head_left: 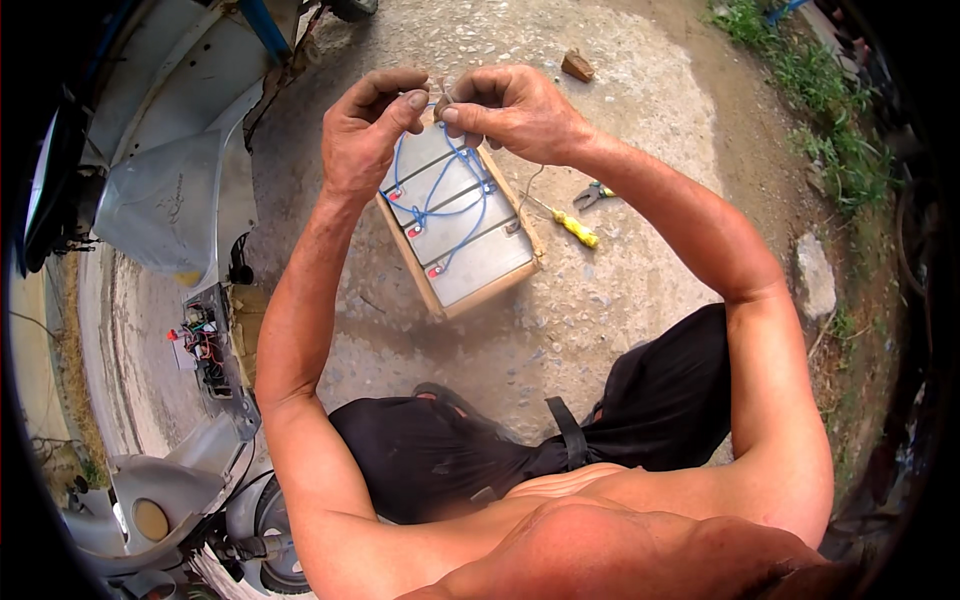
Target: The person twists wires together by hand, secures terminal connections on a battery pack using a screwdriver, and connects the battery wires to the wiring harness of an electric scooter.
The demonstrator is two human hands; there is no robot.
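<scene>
Both hands are raised over the far end of a box (pixel 424 287) that holds several grey batteries (pixel 487 264) in a row. Loose blue wire (pixel 462 240) loops across their tops, and red terminals (pixel 435 271) show along the left side. My left hand (pixel 368 135) is closed, thumb against forefinger, with a blue strand running up to its fingertips. Facing it, my right hand (pixel 520 115) pinches a small thin piece, too fine to make out. Only a narrow gap separates the fingertips of the two hands.
A yellow-handled screwdriver (pixel 575 229) and pliers (pixel 594 194) lie on the concrete right of the box. Beyond them sits a brown brick piece (pixel 577 66). At left stands a grey scooter body (pixel 165 205) with exposed wiring (pixel 206 345). A pale stone (pixel 815 276) rests far right.
</scene>
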